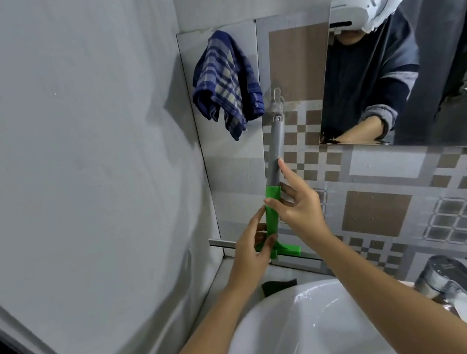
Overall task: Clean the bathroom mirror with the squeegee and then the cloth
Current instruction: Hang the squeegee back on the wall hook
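Note:
The squeegee (276,139) hangs upright on the tiled wall from a clear hook (276,95), grey handle above, green neck and blade at the bottom. My left hand (250,251) pinches the green blade end. Higher up, my right hand (301,209) wraps loosely around the spot where the handle meets the green neck, thumb in front and index finger stretched up the handle. A blue checked cloth (226,83) hangs on the wall to the upper left. The mirror (437,98) fills the upper right and reflects a person in dark clothes.
A white basin (290,337) lies below my arms, with a chrome tap (460,287) at its right. A dark green pad (279,286) sits on the ledge behind the basin. A plain grey wall closes off the left side.

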The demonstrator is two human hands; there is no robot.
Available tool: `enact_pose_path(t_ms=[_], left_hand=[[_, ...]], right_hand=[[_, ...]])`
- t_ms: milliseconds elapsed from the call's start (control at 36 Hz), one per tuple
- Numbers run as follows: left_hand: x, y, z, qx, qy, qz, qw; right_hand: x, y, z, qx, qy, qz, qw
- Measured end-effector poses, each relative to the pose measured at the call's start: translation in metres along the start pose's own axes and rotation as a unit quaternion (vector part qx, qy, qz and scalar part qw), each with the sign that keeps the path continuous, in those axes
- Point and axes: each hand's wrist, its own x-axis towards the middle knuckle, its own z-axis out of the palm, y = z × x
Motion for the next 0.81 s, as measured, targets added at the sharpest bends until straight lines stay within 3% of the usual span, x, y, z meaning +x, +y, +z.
enact_pose_path(t_ms=[722,806], left_hand=[[0.032,-0.013,0.029,-0.038,-0.008,-0.038,0.999],[0.033,-0.010,0.020,-0.017,0.021,-0.018,0.999]], right_hand=[[0.012,0.021,-0.012,-0.102,0.002,-0.040,0.994],[0.012,0.017,-0.017,-0.132,0.031,-0.061,0.989]])
